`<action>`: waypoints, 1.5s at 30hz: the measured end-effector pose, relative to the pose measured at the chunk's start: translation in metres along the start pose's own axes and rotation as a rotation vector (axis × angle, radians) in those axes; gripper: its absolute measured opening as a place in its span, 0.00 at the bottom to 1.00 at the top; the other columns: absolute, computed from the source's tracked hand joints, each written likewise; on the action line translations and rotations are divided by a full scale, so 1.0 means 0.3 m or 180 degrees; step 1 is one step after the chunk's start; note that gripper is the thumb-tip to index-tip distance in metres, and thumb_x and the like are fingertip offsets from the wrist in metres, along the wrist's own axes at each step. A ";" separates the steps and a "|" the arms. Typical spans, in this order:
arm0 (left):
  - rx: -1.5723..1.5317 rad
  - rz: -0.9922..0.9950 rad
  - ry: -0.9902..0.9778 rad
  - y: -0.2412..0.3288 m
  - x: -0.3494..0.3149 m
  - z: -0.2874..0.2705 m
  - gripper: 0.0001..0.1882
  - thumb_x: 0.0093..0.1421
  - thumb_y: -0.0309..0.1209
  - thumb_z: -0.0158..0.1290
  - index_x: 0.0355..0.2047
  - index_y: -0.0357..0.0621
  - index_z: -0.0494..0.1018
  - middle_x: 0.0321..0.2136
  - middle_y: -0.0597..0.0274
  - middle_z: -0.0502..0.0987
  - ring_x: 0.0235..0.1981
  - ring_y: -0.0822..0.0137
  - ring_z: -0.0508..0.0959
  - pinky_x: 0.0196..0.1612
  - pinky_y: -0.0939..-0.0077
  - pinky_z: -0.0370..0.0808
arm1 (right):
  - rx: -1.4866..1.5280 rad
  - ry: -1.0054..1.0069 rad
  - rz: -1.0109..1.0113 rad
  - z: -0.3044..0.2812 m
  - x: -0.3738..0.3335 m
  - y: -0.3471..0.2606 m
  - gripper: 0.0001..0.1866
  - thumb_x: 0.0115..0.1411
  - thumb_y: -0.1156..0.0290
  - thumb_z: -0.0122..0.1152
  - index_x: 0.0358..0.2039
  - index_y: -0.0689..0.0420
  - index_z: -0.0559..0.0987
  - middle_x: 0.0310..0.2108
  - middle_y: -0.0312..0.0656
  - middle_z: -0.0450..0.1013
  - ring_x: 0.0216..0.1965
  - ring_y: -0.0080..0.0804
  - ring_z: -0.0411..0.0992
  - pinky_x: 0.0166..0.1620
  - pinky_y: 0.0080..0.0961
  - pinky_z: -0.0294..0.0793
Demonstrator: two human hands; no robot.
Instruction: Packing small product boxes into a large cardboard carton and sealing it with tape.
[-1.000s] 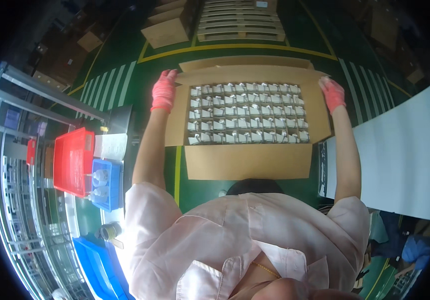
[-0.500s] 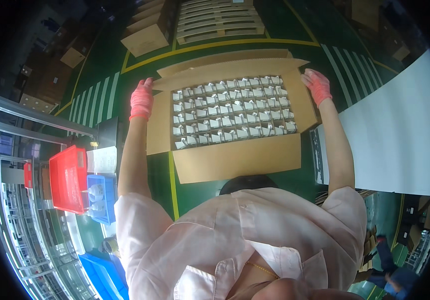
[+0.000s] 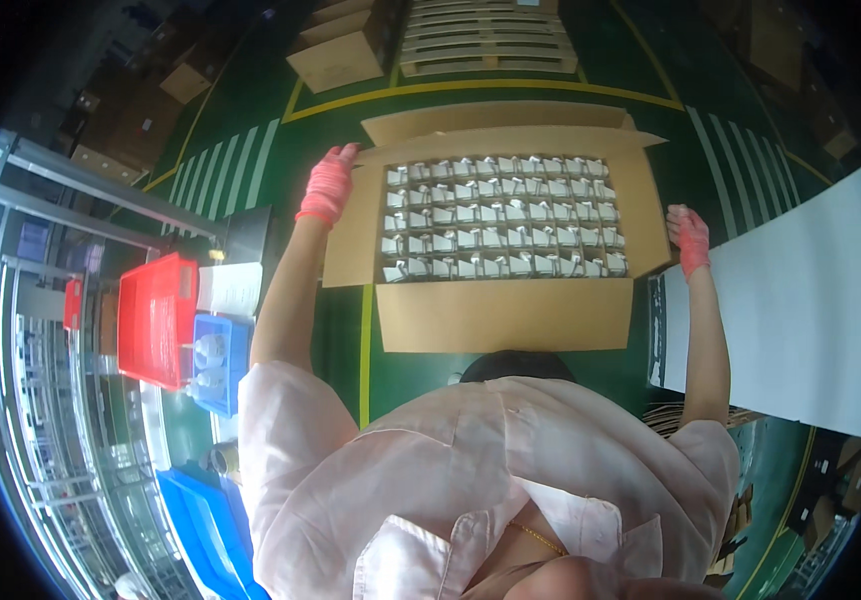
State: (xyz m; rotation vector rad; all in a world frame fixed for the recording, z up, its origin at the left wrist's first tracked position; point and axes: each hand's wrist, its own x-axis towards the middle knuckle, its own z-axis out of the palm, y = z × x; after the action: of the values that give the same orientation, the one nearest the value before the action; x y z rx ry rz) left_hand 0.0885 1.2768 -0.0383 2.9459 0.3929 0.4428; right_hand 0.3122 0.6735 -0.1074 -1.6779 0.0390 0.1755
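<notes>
Green floor (image 3: 345, 330), marked with a yellow line (image 3: 480, 83) and white stripes (image 3: 235, 180), spreads under and around the work. Over the box's far left corner, the left hand (image 3: 328, 185), in a pink glove, has its fingers bent together at the left end of the far flap (image 3: 510, 143); I cannot tell whether they pinch the cardboard. Off the box's right edge, the right hand (image 3: 690, 240), gloved alike, has its fingers curled just beside the right flap (image 3: 645, 220); whether it touches or grips that flap cannot be made out. Between the hands, the box (image 3: 510, 312) sits open in front of the person, its near flap (image 3: 440, 325) folded out toward the pale shirt (image 3: 420, 450) and its left flap (image 3: 352, 240) spread sideways. Inside, white parts (image 3: 491, 213) stand in 5 rows between dividers, filling it from edge to edge. Farther out, left of the box, are a red tray (image 3: 158, 320), a blue bin (image 3: 218, 400) with 2 bottles (image 3: 212, 350), and a long blue tray (image 3: 200, 530) nearer the person. Right of it lies a white panel (image 3: 790, 300). Beyond its far edge are a pallet (image 3: 485, 40) and cartons (image 3: 340, 60).
</notes>
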 end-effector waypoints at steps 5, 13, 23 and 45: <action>0.0439 0.0598 -0.0605 -0.057 -0.292 0.180 0.29 0.57 0.19 0.37 0.59 0.55 0.56 0.51 0.48 0.65 0.38 0.49 0.76 0.42 0.63 0.77 | -0.1134 -0.0198 -0.0687 0.070 -0.019 -0.032 0.23 0.61 0.55 0.54 0.53 0.53 0.70 0.48 0.40 0.70 0.49 0.29 0.68 0.50 0.25 0.66; 0.0506 0.0205 -0.0735 0.036 -0.580 0.622 0.27 0.60 0.27 0.39 0.61 0.47 0.54 0.62 0.51 0.52 0.63 0.47 0.55 0.57 0.54 0.65 | -0.0349 -0.0807 -0.0387 0.072 -0.119 0.021 0.26 0.59 0.63 0.53 0.56 0.60 0.65 0.48 0.48 0.70 0.50 0.39 0.68 0.53 0.28 0.65; -0.4127 -0.4619 0.0352 -0.352 -0.549 0.729 0.32 0.47 0.38 0.63 0.49 0.33 0.68 0.42 0.53 0.75 0.41 0.62 0.73 0.44 0.64 0.72 | -0.2996 -0.0077 -0.1071 -0.014 -0.061 0.126 0.28 0.51 0.77 0.52 0.55 0.63 0.65 0.47 0.52 0.72 0.47 0.43 0.72 0.51 0.29 0.69; -0.1391 -0.0454 0.0948 0.135 -0.711 0.281 0.35 0.54 0.20 0.51 0.62 0.44 0.53 0.48 0.44 0.68 0.37 0.47 0.75 0.35 0.65 0.75 | -0.5583 -0.0151 -0.1309 0.556 -0.364 0.300 0.44 0.50 0.77 0.54 0.66 0.54 0.45 0.62 0.54 0.52 0.45 0.54 0.68 0.47 0.41 0.71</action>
State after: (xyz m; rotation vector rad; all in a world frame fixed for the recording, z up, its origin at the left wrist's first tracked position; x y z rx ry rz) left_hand -0.0730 1.1712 -0.1688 2.4172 0.4662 0.8329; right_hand 0.1775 0.8198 -0.1982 -3.3522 -0.6747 -0.1458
